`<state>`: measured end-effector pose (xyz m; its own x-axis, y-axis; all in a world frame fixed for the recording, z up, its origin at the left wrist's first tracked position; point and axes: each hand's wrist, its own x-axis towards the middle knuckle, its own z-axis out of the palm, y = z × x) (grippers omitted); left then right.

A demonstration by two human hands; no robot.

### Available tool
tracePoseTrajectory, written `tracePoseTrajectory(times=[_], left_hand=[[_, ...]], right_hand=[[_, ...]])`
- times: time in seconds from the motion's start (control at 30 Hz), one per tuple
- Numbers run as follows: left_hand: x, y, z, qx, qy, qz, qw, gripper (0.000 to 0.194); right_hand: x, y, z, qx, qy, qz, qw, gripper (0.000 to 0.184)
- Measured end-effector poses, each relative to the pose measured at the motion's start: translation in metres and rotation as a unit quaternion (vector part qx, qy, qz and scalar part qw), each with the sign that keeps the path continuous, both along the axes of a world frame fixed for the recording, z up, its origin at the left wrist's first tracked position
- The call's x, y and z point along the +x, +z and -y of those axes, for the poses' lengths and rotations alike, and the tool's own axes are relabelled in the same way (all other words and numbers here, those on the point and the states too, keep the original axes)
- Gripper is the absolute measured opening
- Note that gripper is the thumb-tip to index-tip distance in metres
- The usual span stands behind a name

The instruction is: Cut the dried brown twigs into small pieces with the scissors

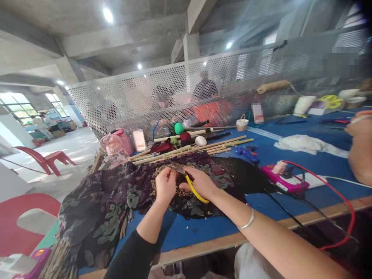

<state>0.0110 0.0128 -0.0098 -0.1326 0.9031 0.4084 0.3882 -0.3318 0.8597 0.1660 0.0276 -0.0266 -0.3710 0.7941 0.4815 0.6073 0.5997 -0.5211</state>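
Note:
My right hand [201, 185] is closed on a pair of scissors [198, 193] with yellow handles. Their blades point left, toward the fingertips of my left hand [165, 186]. Those left fingers are pinched together; whatever is between them is too small or hidden to name. Beneath both hands, a heap of small brown plant bits [183, 192] lies on a dark floral cloth [99, 209]. The cloth is spread over the blue table [180, 236] and hangs down on the left.
Bamboo sticks [192, 149], a green ball [179, 128] and a white ball [200, 141] lie behind the cloth. To the right are a blue glue gun [249, 154], a pink power strip [286, 180] with cables, and another person's arm [362, 149]. A perforated screen [128, 97] stands behind.

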Motion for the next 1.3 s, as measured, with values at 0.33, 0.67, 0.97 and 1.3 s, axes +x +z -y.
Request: tracePoseTrajectory(times=[0.33, 0.67, 0.97, 1.3], left_hand=[[-0.008, 0.004, -0.002, -0.006, 0.016, -0.088, 0.996, 0.029], [-0.081, 0.013, -0.02, -0.126, 0.074, -0.21, 0.967, 0.024], [-0.078, 0.008, -0.01, -0.201, 0.058, -0.402, 0.891, 0.04], [-0.081, 0.008, -0.018, -0.177, 0.107, -0.392, 0.897, 0.026]], right_hand=[[0.0, 0.002, 0.001, -0.019, -0.02, 0.017, 0.999, 0.035], [0.004, -0.002, -0.005, 0.004, -0.061, 0.048, 0.997, 0.045], [0.007, -0.006, -0.011, 0.004, -0.084, 0.024, 0.996, 0.047], [0.009, -0.007, -0.013, -0.009, -0.086, 0.02, 0.996, 0.043]])
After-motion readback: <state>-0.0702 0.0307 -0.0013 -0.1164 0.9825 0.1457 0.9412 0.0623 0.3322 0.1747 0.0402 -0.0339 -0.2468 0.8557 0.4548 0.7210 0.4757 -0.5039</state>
